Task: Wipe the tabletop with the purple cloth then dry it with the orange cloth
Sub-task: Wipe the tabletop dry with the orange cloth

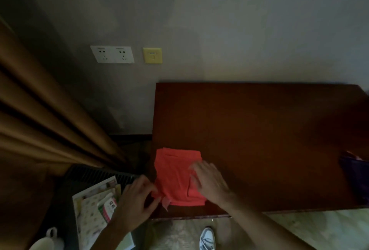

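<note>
The orange cloth lies folded at the front left corner of the dark wooden tabletop. My left hand pinches its front left corner at the table's edge. My right hand lies flat on the cloth's right side with straight fingers. The purple cloth sits at the table's far right edge, partly cut off by the frame.
A brown curtain hangs at the left. A patterned bag with a carton and a white mug sit below the table's left side. Wall sockets are on the wall behind. My shoe stands on the floor.
</note>
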